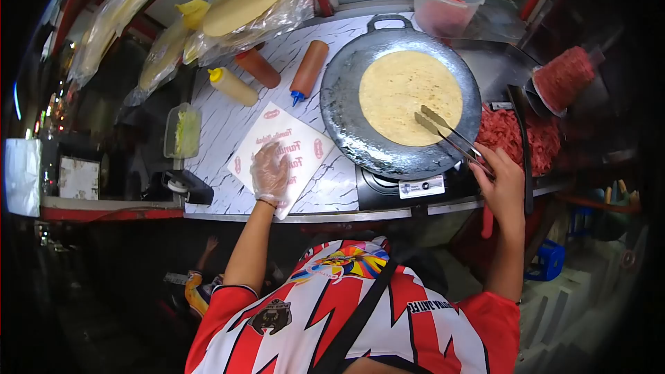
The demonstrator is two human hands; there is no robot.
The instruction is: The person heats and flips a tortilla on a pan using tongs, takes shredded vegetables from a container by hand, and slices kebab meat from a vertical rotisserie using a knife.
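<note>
Two hands reach over the near edge of the counter (332,190). The left hand (270,170), in a clear plastic glove, lies palm down with fingers loosely bent, clenching nothing, on one printed paper sheet (269,125) whose lowest corner meets that near edge. The right hand (495,176), wrist turned inward, grasps one pair of tongs (427,125) between thumb and fingers, angled over the single flatbread (398,83) on the round griddle (346,118), right of the sheet's right corner. Three squeeze bottles lie beyond the sheet: a yellow-capped bottle (235,88), a red bottle (260,69) and a blue-nozzled bottle (310,69). One tub (171,135) of greens sits at the counter's left edge, one clear bucket (426,0) past the griddle, and red shreds (495,135) heap to its right, too tangled to count. The gloved palm covers part of the print; the glove's glare blurs the fingertips. Whether the tong tips pinch the flatbread I cannot tell. Dark borders swallow the outermost surroundings.
</note>
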